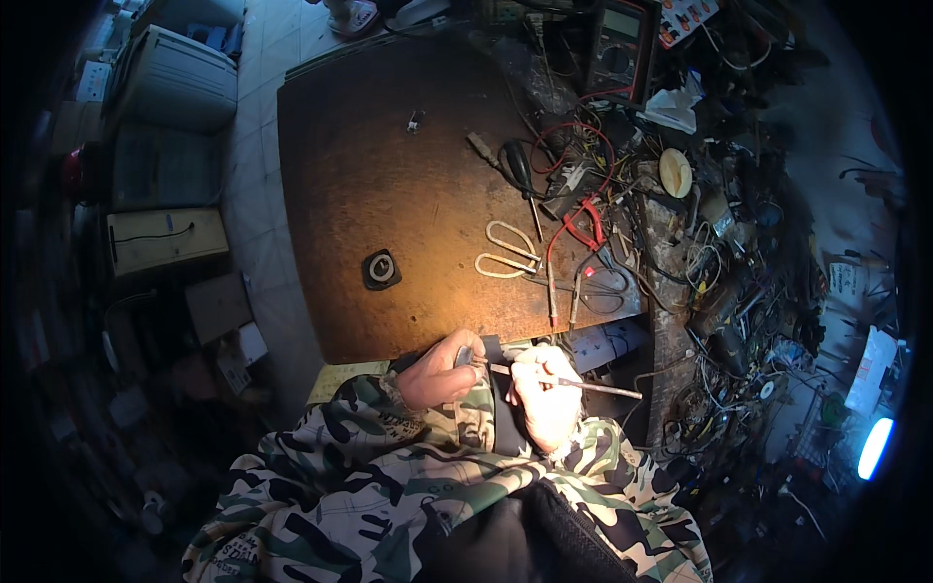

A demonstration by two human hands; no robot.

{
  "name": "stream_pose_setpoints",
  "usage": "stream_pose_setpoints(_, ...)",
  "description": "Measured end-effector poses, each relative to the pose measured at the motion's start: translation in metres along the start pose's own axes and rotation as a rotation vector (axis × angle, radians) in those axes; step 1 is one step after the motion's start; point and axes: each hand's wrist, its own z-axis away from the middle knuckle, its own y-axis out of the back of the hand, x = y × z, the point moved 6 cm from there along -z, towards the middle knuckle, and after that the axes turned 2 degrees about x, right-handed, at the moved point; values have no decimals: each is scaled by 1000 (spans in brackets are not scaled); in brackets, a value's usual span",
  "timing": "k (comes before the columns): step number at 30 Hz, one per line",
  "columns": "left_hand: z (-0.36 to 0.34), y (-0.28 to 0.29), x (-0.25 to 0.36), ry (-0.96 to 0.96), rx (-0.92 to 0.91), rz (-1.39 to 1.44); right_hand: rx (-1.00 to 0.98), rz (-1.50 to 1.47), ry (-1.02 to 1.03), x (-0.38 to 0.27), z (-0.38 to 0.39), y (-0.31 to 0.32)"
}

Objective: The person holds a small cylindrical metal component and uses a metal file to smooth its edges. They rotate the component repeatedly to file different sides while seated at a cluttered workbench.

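Observation:
My left hand (437,379) is closed on a small dark object (465,358), low in the view at the bench's near edge. Beside it, my right hand (544,403) grips a long thin rod-like tool (607,390) that lies crosswise, its left end near the dark object. On the wooden bench (360,165) above my hands are a dark square part with a ring (382,269), scissors with pale handles (501,251), red and black probe leads (552,291) and a screwdriver (520,170).
A multimeter (614,53), an oval cream part (675,173) and tangled wires (705,253) crowd the right side. Bulky pale appliances (170,87) stand left of the bench, beside a tiled floor (253,165). A lit tube (875,449) glows at far right.

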Motion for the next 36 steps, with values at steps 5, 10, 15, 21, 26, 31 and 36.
stream_pose_setpoints(5, -13, 53, 0, -325, 274, -748, -18, 475, 333, 9, -34, -1)
stream_pose_setpoints(10, -23, 79, -2, -338, 395, -563, -217, 497, 458, 52, -78, 1)
stream_pose_setpoints(15, -35, 108, -8, -387, 375, -673, -420, 549, 698, 62, -113, -8)
stream_pose_setpoints(21, -37, 89, -8, -814, 457, -1177, -372, 639, 1092, 76, -104, -3)
stream_pose_setpoints(26, -51, 91, -22, -816, 549, -1464, -330, 513, 879, 86, -108, -6)
stream_pose_setpoints(31, -21, 115, -11, -1088, 652, -1283, -413, 342, 772, 103, -127, -16)
stream_pose_setpoints(36, -34, 96, -11, -1183, 602, -1390, -348, 330, 774, 102, -125, 0)
